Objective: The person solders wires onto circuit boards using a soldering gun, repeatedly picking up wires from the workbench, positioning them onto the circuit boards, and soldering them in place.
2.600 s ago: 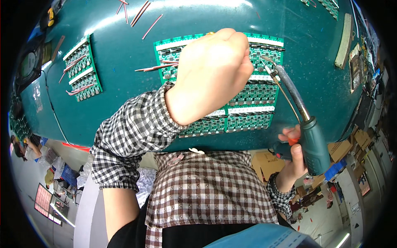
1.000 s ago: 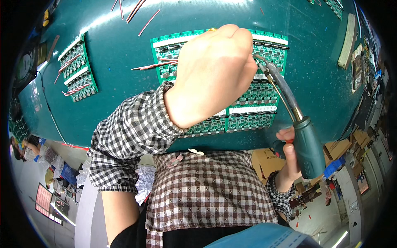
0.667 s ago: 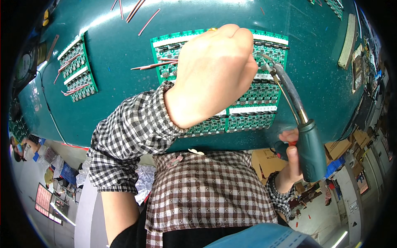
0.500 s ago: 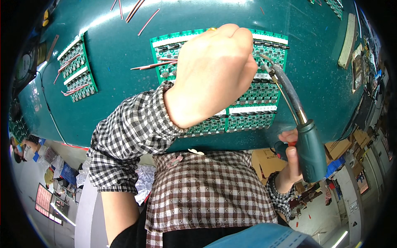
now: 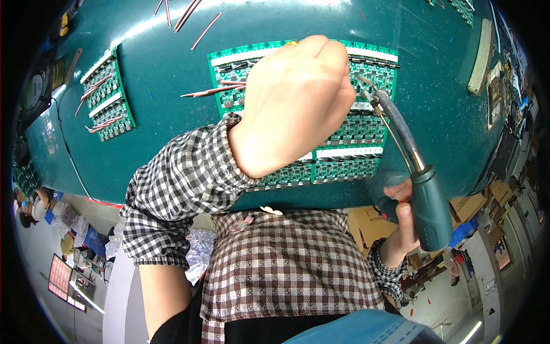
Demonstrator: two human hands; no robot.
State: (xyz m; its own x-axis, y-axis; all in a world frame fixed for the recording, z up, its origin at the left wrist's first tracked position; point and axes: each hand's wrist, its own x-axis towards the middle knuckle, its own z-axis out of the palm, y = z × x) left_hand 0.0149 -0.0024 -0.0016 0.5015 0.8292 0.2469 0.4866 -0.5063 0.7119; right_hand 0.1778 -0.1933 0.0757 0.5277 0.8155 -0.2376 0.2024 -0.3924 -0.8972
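The right hand [image 5: 405, 226] grips a soldering iron [image 5: 431, 211]. The left hand [image 5: 298, 103], its hold hidden, hangs over a large circuit board [image 5: 350, 139]: red wires [image 5: 207, 92] at its left, none on other visible rows. A smaller board [image 5: 119, 87] bears wires; loose wires [image 5: 206, 31] lie beyond.

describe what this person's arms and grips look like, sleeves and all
The left sleeve is black-and-white checked and loose, with gathered, elastic-looking ends, leaving the upper arm bare. The right sleeve, only partly visible, has the same checks and a gathered cuff. The left grip and right grip are bare hands, without gloves.
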